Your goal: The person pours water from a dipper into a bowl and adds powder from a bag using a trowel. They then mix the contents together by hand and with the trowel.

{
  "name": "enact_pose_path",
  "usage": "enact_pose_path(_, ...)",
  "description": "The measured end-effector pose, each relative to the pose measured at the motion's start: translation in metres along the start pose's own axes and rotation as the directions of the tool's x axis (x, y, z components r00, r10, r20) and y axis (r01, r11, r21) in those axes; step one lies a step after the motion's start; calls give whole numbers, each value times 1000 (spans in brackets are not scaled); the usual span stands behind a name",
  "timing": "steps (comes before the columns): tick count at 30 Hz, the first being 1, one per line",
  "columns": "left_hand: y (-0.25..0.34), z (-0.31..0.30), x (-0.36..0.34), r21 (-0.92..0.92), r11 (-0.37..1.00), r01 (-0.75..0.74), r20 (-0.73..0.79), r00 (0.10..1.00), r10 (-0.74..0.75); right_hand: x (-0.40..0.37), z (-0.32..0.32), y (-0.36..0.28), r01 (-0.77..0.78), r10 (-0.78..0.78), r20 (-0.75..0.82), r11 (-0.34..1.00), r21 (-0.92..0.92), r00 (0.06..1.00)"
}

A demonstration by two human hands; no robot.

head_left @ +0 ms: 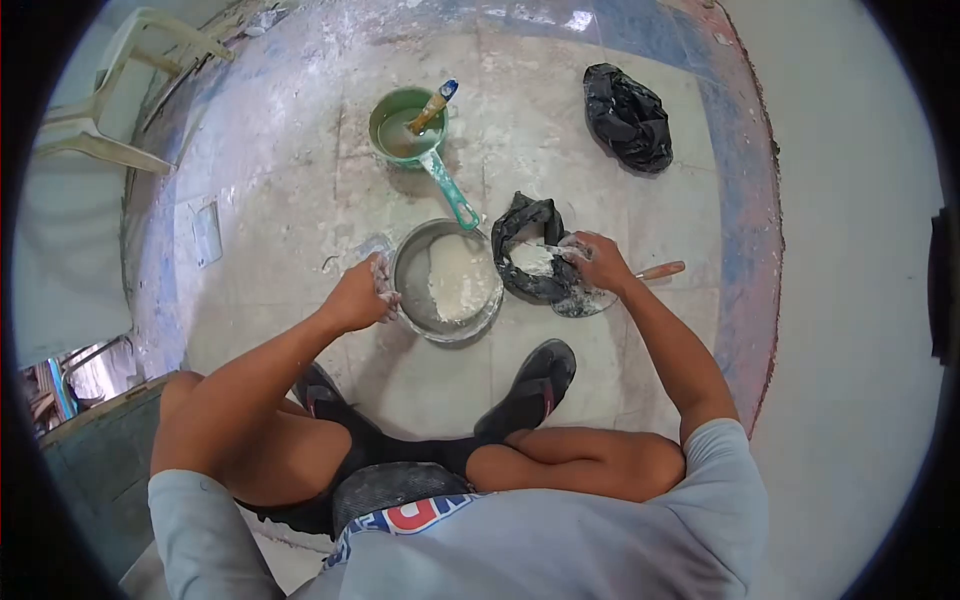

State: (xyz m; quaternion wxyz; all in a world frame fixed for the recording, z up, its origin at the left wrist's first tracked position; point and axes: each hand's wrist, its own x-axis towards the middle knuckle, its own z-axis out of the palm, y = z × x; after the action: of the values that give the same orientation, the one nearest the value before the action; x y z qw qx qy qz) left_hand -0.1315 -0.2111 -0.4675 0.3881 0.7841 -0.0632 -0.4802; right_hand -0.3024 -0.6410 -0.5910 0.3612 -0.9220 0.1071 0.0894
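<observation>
My left hand [366, 292], dusted with white powder, grips the left side of a round grey metal pan [408, 318]. A heap of white powder [458, 278] lies in the pan, mostly towards its right side. Beside the pan stands an open black plastic bag [508, 222] with white powder inside. My right hand [600, 262] is closed on the bag's right edge; its fingertips are partly hidden. Under and beyond that hand, a tool with a wooden handle [661, 270] rests by a powder-dusted round item [585, 302] whose kind I cannot make out.
A green pot [382, 132] with a long handle holds cloudy liquid and a paintbrush [432, 108]. Another black bag [628, 118] lies at the back right. A plastic chair [100, 115] is at the far left. A flat clear piece [206, 234] lies on the stained tile floor [280, 180].
</observation>
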Motion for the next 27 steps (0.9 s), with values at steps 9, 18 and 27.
enact_pose_path(9, -21, -1, 10, 305, 939, -161, -56, 981, 186, -17, -60, -75, -3, 2, 26, 1000, 22, 1000)
enact_pose_path(18, -5, 1, 4, 158, 984, -87, -29, 995, 92, -17, -37, -127, 175, -176, -22, 984, -39, 984)
enact_pose_path(27, 4, 1, -4, 89, 994, -69, -19, 997, 71, 2, -19, -141, 163, -164, 15, 965, -203, 986)
